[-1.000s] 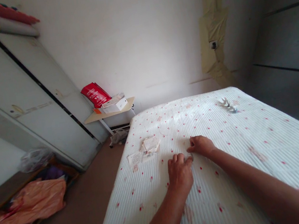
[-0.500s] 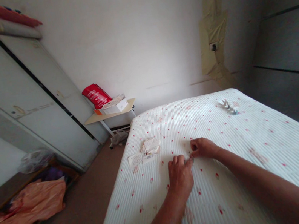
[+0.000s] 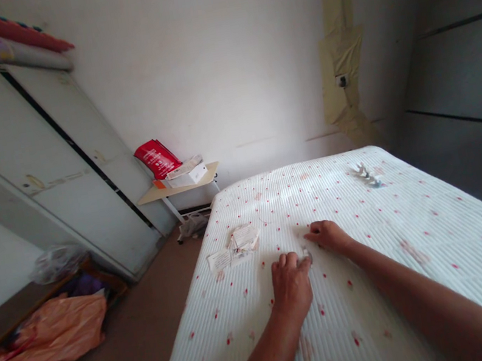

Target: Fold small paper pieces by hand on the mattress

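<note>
We see both bare hands over the bed, which has a white ribbed cover with small red marks. The left hand rests on the cover with its fingers bent, and its thumb side touches a small greyish piece that lies at about the middle of the bed. We cannot tell if the grip of this hand is closed on the piece, because the fingers hide a part of it. The right hand is just beside, a little farther from us and to the right of the piece, and apart from the left hand. Its fingers are curled inward, but we cannot tell if its fingertips are together or if something is between them. To the left of the hands, on the same cover, we see printed paper slips, partly one over another. Near the far right corner of the bed there is a twisted whitish strip, well apart from both hands. Behind the bed, by the wall, a small table carries a red bag and a white box. At the lower left, an orange plastic bag lies on a low wooden shelf, near a clear plastic bag.
</note>
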`<state>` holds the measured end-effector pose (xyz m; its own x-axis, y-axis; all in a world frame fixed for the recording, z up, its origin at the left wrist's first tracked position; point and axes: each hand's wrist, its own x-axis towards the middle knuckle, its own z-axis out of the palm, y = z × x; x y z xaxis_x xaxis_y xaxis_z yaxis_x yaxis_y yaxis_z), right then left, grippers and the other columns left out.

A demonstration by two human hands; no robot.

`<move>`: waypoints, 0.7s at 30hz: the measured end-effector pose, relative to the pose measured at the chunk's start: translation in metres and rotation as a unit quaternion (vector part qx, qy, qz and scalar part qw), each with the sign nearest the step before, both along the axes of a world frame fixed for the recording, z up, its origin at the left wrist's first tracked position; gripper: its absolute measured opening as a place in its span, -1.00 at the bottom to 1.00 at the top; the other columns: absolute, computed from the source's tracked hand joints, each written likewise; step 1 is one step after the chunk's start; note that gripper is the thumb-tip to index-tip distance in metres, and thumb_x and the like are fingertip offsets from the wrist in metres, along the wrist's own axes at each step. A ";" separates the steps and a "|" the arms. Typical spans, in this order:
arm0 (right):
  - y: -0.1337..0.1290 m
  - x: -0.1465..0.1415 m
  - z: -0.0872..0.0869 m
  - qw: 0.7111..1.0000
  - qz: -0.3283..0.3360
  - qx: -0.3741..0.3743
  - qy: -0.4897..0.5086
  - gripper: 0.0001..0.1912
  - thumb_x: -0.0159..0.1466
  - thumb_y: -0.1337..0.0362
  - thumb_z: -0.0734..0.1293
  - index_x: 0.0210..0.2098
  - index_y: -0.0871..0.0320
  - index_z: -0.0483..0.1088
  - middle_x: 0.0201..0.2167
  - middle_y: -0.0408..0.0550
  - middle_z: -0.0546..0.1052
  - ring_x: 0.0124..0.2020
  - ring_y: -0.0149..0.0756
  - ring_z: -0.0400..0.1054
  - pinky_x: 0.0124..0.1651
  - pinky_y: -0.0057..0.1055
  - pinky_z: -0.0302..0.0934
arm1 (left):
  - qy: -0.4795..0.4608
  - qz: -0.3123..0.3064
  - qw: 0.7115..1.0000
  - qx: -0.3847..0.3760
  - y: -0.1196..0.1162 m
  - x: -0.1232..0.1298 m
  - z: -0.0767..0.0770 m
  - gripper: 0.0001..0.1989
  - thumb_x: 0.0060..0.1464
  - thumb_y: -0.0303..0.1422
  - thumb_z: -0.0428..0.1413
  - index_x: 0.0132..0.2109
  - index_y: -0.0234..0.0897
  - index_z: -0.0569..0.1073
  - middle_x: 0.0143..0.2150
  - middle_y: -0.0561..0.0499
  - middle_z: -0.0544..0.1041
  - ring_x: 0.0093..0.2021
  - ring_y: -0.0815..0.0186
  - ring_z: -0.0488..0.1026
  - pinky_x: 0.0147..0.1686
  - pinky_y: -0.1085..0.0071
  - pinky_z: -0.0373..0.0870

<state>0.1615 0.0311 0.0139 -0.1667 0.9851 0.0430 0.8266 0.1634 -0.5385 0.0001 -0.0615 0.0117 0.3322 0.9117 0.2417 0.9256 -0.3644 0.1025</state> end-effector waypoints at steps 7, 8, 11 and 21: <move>-0.017 0.018 -0.005 0.983 0.104 0.012 0.153 -0.81 0.11 0.33 0.18 -0.37 0.18 0.43 -0.43 -0.10 0.50 -0.39 -0.35 0.35 -0.31 -0.49 0.20 | -0.051 -0.005 0.999 -0.008 0.000 -0.004 0.001 -0.63 0.05 -0.49 -0.03 -0.02 -0.04 0.40 -0.18 -0.01 0.38 -0.12 0.26 0.24 -0.17 0.33 0.16; -0.018 0.017 -0.006 0.982 0.116 0.031 0.144 -0.79 0.10 0.36 0.18 -0.36 0.17 0.44 -0.37 -0.08 0.50 -0.32 -0.33 0.36 -0.23 -0.47 0.20 | -0.064 -0.004 0.998 -0.007 0.001 -0.005 0.001 -0.64 0.04 -0.49 -0.02 -0.04 -0.04 0.42 -0.18 0.00 0.39 -0.12 0.26 0.25 -0.16 0.33 0.16; -0.019 0.013 -0.008 0.985 0.122 0.057 0.107 -0.74 0.11 0.42 0.15 -0.33 0.16 0.45 -0.29 -0.05 0.50 -0.22 -0.31 0.36 -0.12 -0.45 0.18 | -0.104 0.007 0.995 -0.004 0.003 -0.006 -0.001 -0.72 0.01 -0.39 0.04 -0.10 -0.05 0.46 -0.19 0.02 0.40 -0.13 0.26 0.27 -0.16 0.33 0.17; -0.021 0.010 -0.008 0.989 0.112 0.059 0.077 -0.75 0.11 0.45 0.16 -0.34 0.14 0.45 -0.30 -0.07 0.50 -0.22 -0.32 0.35 -0.14 -0.46 0.17 | -0.105 0.085 0.991 0.018 0.014 0.008 -0.006 -0.87 -0.05 -0.32 0.12 -0.30 -0.20 0.50 -0.30 -0.01 0.46 -0.17 0.24 0.33 -0.19 0.34 0.19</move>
<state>0.1720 0.0102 0.0056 -0.3628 0.9107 0.1974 0.6718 0.4024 -0.6219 0.0084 -0.0473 0.0058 0.1144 0.9394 0.3233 0.9335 -0.2129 0.2884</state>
